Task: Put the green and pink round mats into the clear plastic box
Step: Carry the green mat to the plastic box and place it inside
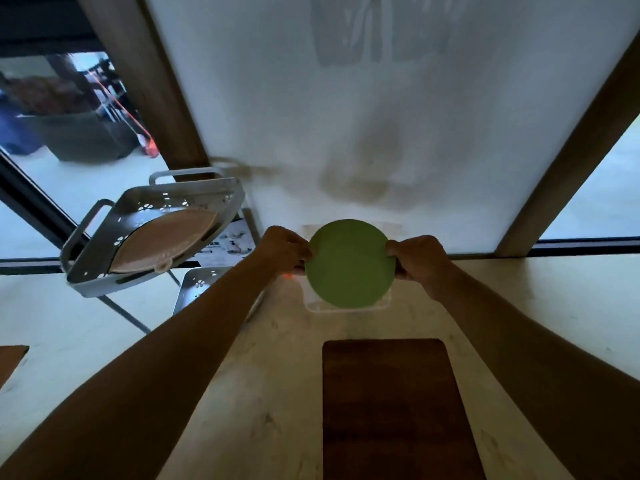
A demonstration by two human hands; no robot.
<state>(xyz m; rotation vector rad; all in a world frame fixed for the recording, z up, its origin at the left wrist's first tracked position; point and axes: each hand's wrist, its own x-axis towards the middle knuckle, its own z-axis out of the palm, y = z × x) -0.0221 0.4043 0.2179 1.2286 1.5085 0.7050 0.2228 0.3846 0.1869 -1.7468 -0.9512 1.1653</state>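
Note:
A green round mat (349, 263) stands tilted over the clear plastic box (346, 306), which sits on the counter against the white wall. My left hand (285, 251) grips the mat's left edge and my right hand (417, 258) grips its right edge. The mat hides most of the box; only the box's near rim and its far edge show. A pink round mat (166, 239) lies in the top tray of a grey rack (104, 244) to the left, partly hidden by the tray's wall.
A dark wooden cutting board (394, 407) lies on the pale counter (270, 393) in front of the box. The grey rack has a lower tray (197, 285) beside my left forearm. Wooden posts frame the white wall on both sides.

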